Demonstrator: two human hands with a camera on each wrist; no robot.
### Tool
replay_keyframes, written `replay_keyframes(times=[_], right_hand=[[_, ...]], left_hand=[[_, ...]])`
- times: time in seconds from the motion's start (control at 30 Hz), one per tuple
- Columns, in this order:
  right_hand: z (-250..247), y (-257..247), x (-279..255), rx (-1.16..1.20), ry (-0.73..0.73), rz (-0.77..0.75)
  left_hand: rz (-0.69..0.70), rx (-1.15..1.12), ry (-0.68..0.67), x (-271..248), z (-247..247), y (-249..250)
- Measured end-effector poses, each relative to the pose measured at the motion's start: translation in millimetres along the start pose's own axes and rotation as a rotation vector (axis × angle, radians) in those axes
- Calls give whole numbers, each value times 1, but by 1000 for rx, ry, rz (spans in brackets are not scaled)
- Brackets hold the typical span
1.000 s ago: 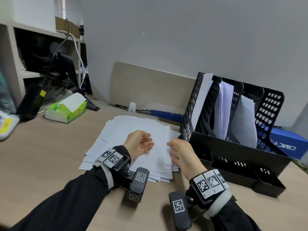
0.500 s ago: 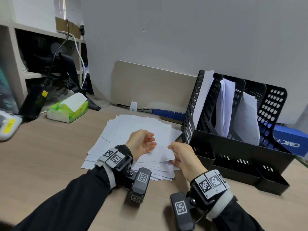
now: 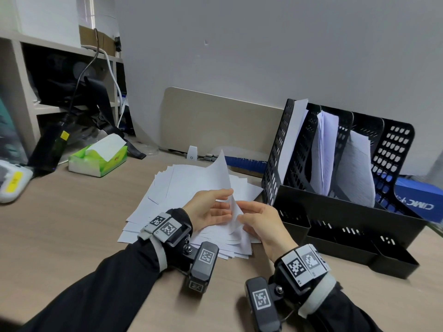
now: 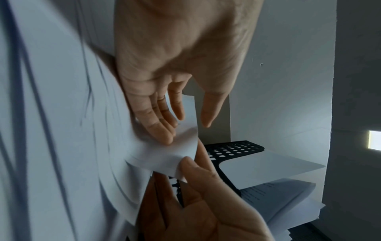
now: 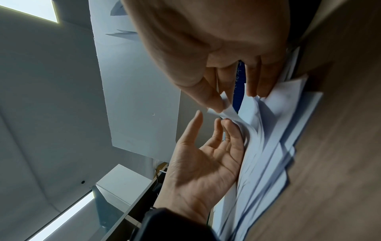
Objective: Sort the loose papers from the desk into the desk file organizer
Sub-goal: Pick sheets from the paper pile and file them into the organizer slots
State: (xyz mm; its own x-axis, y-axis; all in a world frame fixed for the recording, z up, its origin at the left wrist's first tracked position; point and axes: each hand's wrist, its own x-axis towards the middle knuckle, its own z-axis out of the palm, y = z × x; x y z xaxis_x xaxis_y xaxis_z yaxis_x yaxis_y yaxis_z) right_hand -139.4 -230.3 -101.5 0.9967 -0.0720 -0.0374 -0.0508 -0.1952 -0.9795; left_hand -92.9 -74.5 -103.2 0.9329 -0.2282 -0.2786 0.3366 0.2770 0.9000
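A spread pile of loose white papers [image 3: 182, 188] lies on the wooden desk. Its top sheet [image 3: 221, 173] curls up off the pile. My right hand [image 3: 259, 221] pinches that sheet's near corner [image 5: 228, 112] between thumb and forefinger. My left hand [image 3: 213, 207] is just left of it, fingers straight and touching the raised sheet [image 4: 175, 154], thumb held apart. The black desk file organizer [image 3: 340, 207] stands to the right of the pile, a hand's width from my right hand. Three of its upright slots hold paper [image 3: 324, 149].
A green tissue box [image 3: 98, 159] sits at the back left, with a black device [image 3: 50, 147] and shelves [image 3: 60, 68] beyond it. A blue box [image 3: 419, 200] lies behind the organizer. A beige board [image 3: 215, 121] leans on the wall. Bare desk [image 3: 72, 224] shows left of the pile.
The top sheet's near corner has come up off the pile in my right hand and now curls upward. My left hand has shifted right, against the raised sheet.
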Motion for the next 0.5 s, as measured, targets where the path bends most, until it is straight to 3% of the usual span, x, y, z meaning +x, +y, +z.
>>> replay_keyframes(times=[0.23,0.5], right_hand=[[1,-1,-2,-46,-63,-46],[2,1,1,-26,-38,-23]], left_hand=[[11,12,-28,-2,1,0],[21,23,-14,-1,0,-1]])
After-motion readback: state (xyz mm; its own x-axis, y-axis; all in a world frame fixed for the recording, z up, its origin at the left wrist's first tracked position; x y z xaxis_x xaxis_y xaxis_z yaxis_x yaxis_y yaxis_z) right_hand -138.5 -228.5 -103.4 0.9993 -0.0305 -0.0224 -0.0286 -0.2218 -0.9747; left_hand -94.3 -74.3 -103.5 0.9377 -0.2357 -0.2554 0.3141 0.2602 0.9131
